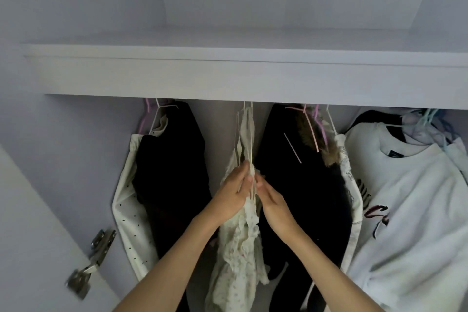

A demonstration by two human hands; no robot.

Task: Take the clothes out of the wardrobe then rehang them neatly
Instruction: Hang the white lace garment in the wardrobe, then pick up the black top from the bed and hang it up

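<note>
**Hands at a hung garment**

Both hands meet on the cream dress, hung mid-wardrobe under the shelf. Left hand pinches the fabric at the hanger; right hand pinches it just beside. Black coats flank the dress.

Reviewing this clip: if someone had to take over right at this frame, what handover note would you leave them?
Left hand: grip pinching the cream floral garment near its top.
Right hand: fingers on the same garment from the other side; grip unclear.
The garment hangs on a white hanger mid-wardrobe, between a black garment and a dark fur-trimmed coat. White printed shirt at far right.
Done: several items hang.
Left: straighten this garment; neatness of the rest can't be judged.
</note>
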